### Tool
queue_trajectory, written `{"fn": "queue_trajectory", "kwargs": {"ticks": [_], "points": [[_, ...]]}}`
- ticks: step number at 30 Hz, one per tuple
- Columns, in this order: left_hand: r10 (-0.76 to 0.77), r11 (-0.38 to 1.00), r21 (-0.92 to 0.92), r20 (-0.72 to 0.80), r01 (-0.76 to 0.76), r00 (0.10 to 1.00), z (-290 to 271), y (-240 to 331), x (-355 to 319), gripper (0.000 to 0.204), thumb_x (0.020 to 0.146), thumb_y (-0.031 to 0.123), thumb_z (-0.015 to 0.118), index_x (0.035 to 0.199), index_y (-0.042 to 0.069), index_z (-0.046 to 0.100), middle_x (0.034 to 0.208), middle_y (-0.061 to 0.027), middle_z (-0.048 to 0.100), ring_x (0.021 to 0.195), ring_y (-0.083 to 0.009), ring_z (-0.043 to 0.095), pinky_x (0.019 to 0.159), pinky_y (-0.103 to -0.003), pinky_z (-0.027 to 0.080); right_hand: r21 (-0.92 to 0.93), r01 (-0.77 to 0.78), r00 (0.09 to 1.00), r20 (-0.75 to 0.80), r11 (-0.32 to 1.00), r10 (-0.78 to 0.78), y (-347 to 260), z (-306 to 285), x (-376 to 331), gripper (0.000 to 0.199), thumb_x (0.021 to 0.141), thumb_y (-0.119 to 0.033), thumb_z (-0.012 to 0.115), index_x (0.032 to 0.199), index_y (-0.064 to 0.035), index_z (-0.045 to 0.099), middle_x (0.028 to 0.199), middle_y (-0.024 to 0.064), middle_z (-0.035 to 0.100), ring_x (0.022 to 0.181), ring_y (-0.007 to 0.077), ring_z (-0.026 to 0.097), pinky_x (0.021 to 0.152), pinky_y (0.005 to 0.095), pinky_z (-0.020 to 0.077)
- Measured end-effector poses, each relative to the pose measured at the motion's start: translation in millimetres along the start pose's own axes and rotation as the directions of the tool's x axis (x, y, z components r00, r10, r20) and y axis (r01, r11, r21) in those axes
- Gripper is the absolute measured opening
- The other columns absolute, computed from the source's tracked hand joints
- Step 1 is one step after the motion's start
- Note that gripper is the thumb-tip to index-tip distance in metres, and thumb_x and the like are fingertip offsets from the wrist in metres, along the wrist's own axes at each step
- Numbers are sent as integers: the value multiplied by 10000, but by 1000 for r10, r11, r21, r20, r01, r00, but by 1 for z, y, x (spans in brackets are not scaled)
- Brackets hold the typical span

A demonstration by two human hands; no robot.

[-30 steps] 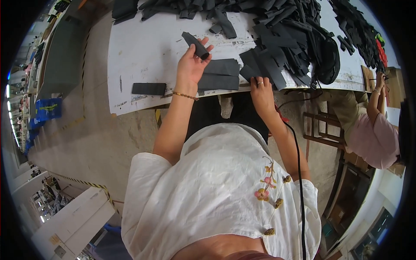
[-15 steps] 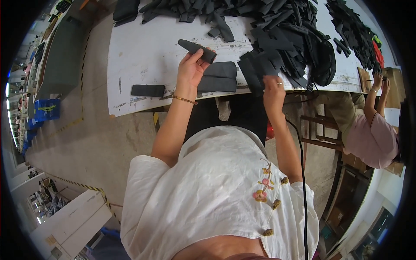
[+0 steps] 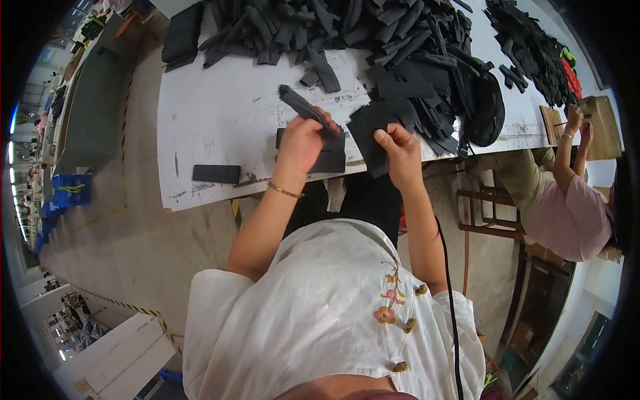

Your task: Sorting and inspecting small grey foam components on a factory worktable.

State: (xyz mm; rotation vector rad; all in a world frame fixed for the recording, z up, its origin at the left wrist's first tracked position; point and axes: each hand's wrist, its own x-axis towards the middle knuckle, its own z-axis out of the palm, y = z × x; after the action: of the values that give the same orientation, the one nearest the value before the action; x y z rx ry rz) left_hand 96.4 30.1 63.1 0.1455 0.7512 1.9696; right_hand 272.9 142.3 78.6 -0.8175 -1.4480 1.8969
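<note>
My left hand (image 3: 303,145) is closed around a narrow folded piece of black fabric (image 3: 299,103), held tilted above the table with its free end pointing away from me. My right hand (image 3: 404,155) pinches a flat black fabric piece (image 3: 368,137) between thumb and fingers near the table's front edge. Beneath and beside my left hand, flat black fabric pieces (image 3: 330,161) lie on the table, partly hidden by the hand. Farther left, a single black fabric strip (image 3: 217,174) lies near the front edge.
A large heap of black fabric pieces (image 3: 393,30) covers the far side of the white table (image 3: 220,120). A black backpack (image 3: 487,110) lies at right. Another person (image 3: 563,217) works farther right by a cardboard box (image 3: 602,127). A black cable (image 3: 453,320) hangs beside my right arm.
My right hand has taken hold of a flat fabric piece and moved slightly left with it. My left hand has come nearer and right, turning its folded piece more away from me.
</note>
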Motion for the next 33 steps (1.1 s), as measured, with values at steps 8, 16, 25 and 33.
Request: {"fn": "queue_trajectory", "kwargs": {"ticks": [8,16,25,33], "points": [[-180,979,-56,215,196,960,47,-13,-1,391,900,150,554,1234,-52,531,848,-43,535,750,-161,492,743,-328,431,325,-9,995,101,946,-26,6,-1,-3,196,959,-69,555,1152,-78,522,881,-32,538,819,52,494,743,209,412],[-164,906,417,189,72,968,74,-20,-4,432,868,137,709,1242,-23,565,884,-12,580,739,-110,536,700,-248,453,323,-80,952,306,943,-24,-4,-13,-4,167,922,-70,610,1040,-80,492,893,31,556,830,118,541,709,232,407],[-1,987,161,-156,27,988,49,-10,34,339,990,216,525,1220,-32,497,1095,-173,587,1071,-310,583,964,-440,482,-438,314,943,40,842,-331,5,-50,0,197,937,-106,597,1110,-27,545,993,147,583,746,321,553,678,340,466],[-82,974,184,-245,130,966,58,-31,45,282,969,131,551,1175,-58,514,1223,-174,585,1130,-355,591,952,-441,529,-718,483,828,188,501,-529,-8,-66,-3,371,834,-97,681,1202,-109,632,1012,61,608,957,251,549,886,384,369]]}}
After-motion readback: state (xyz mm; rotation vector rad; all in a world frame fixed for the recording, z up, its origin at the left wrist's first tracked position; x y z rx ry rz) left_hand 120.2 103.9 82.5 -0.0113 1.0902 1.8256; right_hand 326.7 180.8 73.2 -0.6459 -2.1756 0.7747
